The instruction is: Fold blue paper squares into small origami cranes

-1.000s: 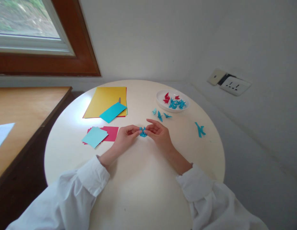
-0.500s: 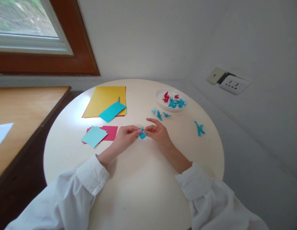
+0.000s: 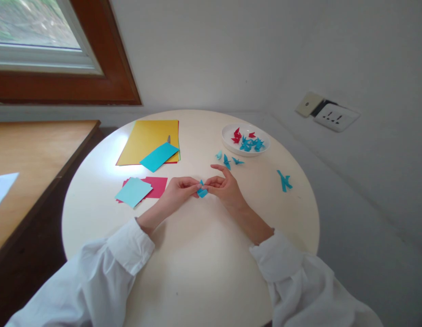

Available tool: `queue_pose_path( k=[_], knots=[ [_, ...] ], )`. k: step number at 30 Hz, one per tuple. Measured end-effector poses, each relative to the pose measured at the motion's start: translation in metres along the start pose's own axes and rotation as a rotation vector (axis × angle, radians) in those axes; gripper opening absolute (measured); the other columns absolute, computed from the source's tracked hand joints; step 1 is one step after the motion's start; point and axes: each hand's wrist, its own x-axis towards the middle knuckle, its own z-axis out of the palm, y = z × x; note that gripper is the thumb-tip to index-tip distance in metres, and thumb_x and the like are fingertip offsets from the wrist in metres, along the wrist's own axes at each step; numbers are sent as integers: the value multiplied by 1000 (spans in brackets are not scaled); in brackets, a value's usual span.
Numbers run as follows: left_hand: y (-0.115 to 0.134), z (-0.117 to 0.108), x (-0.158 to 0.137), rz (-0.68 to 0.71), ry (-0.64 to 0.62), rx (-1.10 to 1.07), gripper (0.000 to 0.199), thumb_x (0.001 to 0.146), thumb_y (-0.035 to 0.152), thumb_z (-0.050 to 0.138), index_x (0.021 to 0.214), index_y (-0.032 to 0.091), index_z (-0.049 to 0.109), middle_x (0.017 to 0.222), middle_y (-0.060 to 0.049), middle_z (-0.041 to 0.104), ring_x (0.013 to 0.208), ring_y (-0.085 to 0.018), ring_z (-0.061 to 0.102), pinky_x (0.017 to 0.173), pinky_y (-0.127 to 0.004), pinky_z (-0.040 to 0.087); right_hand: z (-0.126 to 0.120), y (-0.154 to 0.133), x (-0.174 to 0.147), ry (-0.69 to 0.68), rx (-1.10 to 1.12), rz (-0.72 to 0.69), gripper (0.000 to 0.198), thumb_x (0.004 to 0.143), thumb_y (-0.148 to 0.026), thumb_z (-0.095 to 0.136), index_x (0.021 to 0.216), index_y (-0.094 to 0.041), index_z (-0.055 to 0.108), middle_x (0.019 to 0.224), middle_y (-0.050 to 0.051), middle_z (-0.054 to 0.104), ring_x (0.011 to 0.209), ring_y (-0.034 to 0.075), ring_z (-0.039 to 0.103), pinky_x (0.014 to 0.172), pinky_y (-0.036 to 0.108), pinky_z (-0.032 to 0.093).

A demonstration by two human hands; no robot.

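Observation:
A small piece of folded blue paper (image 3: 202, 192) is pinched between both hands above the middle of the round table. My left hand (image 3: 179, 192) is closed on its left side, thumb and fingertips together. From the right, my right hand (image 3: 225, 187) grips it between thumb and fingers, with the index finger raised. The fingers cover part of the paper. Just beyond the right hand lie three small paper cranes: a pale one (image 3: 219, 155), a blue one (image 3: 226, 162) and another blue crane (image 3: 237, 161).
A white dish (image 3: 227, 147) at the back right holds red and blue folded cranes. Blue paper scraps (image 3: 285, 180) lie on the right. On the left are pale blue squares (image 3: 133, 191), pink paper (image 3: 157, 187), yellow sheets (image 3: 146, 136) and a blue rectangle (image 3: 159, 156) partly covering a metal tool.
Both hands stay at the same spot on the folded paper. Its two upright points now look like one, and the raised right index finger has shifted slightly. The view has tilted a little.

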Motion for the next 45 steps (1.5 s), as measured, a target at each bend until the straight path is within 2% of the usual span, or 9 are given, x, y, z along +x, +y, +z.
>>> queue_pose_path(
  k=[7, 13, 16, 20, 25, 30, 39, 42, 45],
  knots=[
    [1, 1, -2, -54, 51, 78, 16, 69, 28, 61, 62, 14, 65, 56, 1, 57, 47, -7, 42, 45, -21, 26, 3, 3, 0, -19, 14, 12, 58, 50, -18, 75, 100, -24, 47, 62, -7, 63, 62, 11, 61, 65, 27, 50],
    [5, 5, -1, -71, 169, -113, 15, 65, 27, 64, 58, 14, 62, 60, 0, 58, 56, -9, 51, 55, -22, 38, 2, 7, 3, 76, -58, -110, 32, 58, -28, 72, 86, -21, 57, 66, -5, 61, 63, 10, 58, 63, 25, 48],
    [7, 6, -1, -90, 222, -194, 15, 63, 27, 66, 60, 13, 63, 61, -1, 59, 58, -9, 52, 57, -22, 40, 2, 8, 1, 36, -159, -120, 24, 58, -29, 72, 78, -20, 62, 73, -1, 64, 70, 12, 59, 65, 26, 48],
    [8, 6, -1, -85, 213, -221, 15, 62, 28, 68, 61, 13, 64, 62, -1, 60, 58, -10, 52, 58, -22, 40, 3, 9, -1, 4, -259, -99, 16, 60, -29, 71, 71, -19, 66, 74, 1, 66, 69, 14, 60, 61, 26, 47],
    [7, 6, -2, -74, 180, -188, 16, 63, 29, 69, 62, 13, 65, 62, -1, 59, 58, -10, 51, 57, -22, 39, 2, 8, -1, 21, -258, -100, 12, 58, -28, 71, 64, -19, 66, 65, 0, 66, 60, 12, 57, 59, 26, 45],
    [10, 6, -3, -72, 180, -119, 17, 63, 30, 70, 62, 13, 65, 64, 0, 59, 59, -9, 49, 54, -21, 36, 2, 9, -1, 19, -226, -83, 15, 56, -29, 74, 62, -19, 65, 63, -1, 66, 60, 13, 58, 61, 28, 47],
    [5, 6, -1, -158, 51, -316, 24, 64, 32, 71, 80, 14, 71, 82, -6, 68, 77, -14, 59, 77, -28, 46, 0, 11, 1, 97, -221, -91, 15, 56, -28, 73, 63, -18, 64, 65, 0, 66, 63, 15, 60, 65, 30, 48],
    [4, 6, -1, -127, 73, -268, 23, 66, 31, 70, 82, 14, 72, 85, -6, 69, 79, -14, 60, 75, -26, 46, 1, 10, 2, 109, -244, -112, 13, 58, -28, 72, 63, -18, 65, 65, 1, 66, 63, 15, 59, 65, 30, 48],
    [2, 7, -1, -83, 120, -166, 22, 67, 33, 68, 77, 13, 71, 82, -6, 69, 76, -15, 60, 69, -25, 45, 2, 9, 2, 122, -262, -138, 12, 60, -29, 70, 64, -19, 66, 68, 1, 66, 66, 15, 60, 65, 29, 48]
  ],
)
